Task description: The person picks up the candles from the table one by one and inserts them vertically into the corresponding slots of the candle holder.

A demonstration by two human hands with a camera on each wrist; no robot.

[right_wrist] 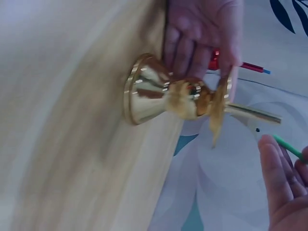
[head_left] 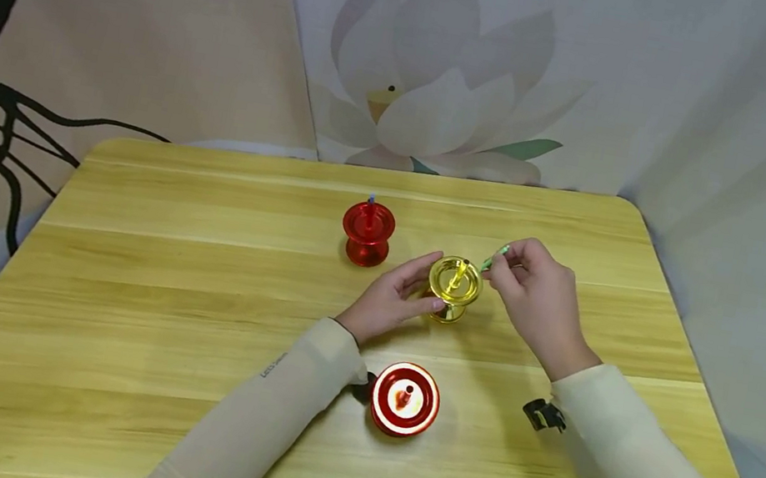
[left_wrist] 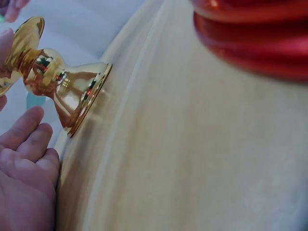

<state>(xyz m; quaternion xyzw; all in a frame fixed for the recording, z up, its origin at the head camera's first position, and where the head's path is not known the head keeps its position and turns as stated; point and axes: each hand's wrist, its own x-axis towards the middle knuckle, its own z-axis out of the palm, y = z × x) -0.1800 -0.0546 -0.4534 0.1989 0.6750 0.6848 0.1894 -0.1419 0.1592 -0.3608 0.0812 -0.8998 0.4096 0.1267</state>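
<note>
Three holders: gold candle holder [head_left: 453,287] mid-table, red holder [head_left: 367,233] behind it to the left, second red holder [head_left: 405,398] nearer the person, all upright on the wooden table [head_left: 137,299].
Left hand: left hand [head_left: 394,298] cups the gold holder from its left side; thumb on the rim, fingers behind the stem (right wrist view shows them wrapped round the neck). Looks like a steadying hold, not a lift, since the base sits flat on the wood.
Right hand: right hand [head_left: 533,294] pinches a thin green candle [head_left: 495,259] btw thumb and fingertips, held just right of the gold cup's rim, not yet in it.
Gold cup: already has a yellow candle [head_left: 456,276] standing on its centre spike, so the green one has no free spike here, as far as I can tell.
Doing it well: keep the left grip low on the stem so the holder can't tip; bring the green candle in from above, approx. vertical, w/ slow pressure.
Watch: thin candle may snap if pinched hard or pushed at an angle (judgement only).
Other bits: small black clip [head_left: 542,414] by the right sleeve; flower-print cloth [head_left: 443,105] behind the table.
</note>
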